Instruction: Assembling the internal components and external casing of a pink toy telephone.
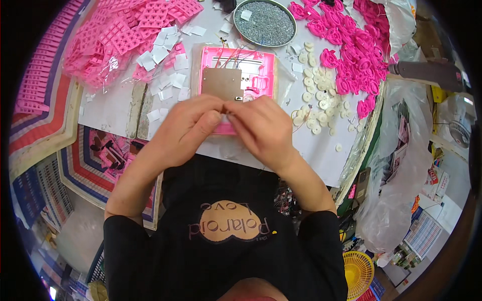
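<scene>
A pink plastic housing (269, 65) lies open side up on the worktable, with a flat brown board (221, 82) and thin wires (230, 54) in it. Over its near edge, my left hand (186, 128) and my right hand (267, 129) meet, thumbs and forefingers pinched close together at the lower end of the board. Whatever sits between the fingertips is too small and too covered to name. Just beyond the housing stands a round metal tray of small screws (266, 24). White round plastic discs (319, 85) lie scattered to the right of it.
Pink keypad pieces (118, 32) heap at the far left, with white square slips (160, 50) beside them. Pink looped parts (344, 55) pile at the far right. A dark grey cylindrical tool (429, 74) juts in past the table's right edge. A yellow basket (369, 258) stands lower right.
</scene>
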Motion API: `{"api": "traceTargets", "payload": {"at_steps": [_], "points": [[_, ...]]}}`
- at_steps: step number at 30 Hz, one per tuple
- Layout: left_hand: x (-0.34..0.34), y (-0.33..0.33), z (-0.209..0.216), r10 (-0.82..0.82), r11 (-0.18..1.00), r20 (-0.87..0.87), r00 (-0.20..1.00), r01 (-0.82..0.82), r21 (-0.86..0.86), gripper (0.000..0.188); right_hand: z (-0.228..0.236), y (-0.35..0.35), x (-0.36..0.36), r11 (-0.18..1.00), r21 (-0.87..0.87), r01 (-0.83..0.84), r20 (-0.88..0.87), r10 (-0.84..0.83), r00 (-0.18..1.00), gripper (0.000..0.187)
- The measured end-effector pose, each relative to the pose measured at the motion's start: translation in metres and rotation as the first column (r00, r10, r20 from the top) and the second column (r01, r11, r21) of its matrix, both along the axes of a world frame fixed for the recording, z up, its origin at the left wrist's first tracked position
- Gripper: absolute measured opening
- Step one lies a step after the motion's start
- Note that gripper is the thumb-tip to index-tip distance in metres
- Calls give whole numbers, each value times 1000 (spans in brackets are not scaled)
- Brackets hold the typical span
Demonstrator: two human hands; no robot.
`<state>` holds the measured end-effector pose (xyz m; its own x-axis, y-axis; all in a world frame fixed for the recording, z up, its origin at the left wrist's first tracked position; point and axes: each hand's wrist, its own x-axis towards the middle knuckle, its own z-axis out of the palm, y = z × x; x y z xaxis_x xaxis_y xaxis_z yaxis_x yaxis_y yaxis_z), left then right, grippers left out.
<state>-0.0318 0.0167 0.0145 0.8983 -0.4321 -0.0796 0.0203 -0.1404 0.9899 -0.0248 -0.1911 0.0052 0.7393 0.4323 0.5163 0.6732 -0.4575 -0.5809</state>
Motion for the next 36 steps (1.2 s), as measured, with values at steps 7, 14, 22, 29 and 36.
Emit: {"api": "traceTargets", "payload": {"at_steps": [7, 14, 22, 29, 36], "points": [[20, 12, -1, -145, 812, 399, 905, -121, 571, 31, 6, -10, 7, 953, 190, 236, -620, -70, 781, 12], [40, 8, 5, -331, 617, 298, 896, -33, 786, 39, 19, -30, -11, 996, -78, -41, -717, -28, 696, 14], [47, 3, 11, -379, 544, 231, 896, 14, 839, 38, 31, -35, -22, 752, -649, -110, -334, -152, 930, 14], [37, -2, 13, -279, 602, 279, 919, -58, 796, 38, 32, -29, -16, 626, -753, -205, -276, -19, 961, 15], [-17, -24, 8, -218, 823, 560, 799, -158, 545, 36, 8, -56, -14, 890, -441, -118, -290, -17, 957, 12]]}}
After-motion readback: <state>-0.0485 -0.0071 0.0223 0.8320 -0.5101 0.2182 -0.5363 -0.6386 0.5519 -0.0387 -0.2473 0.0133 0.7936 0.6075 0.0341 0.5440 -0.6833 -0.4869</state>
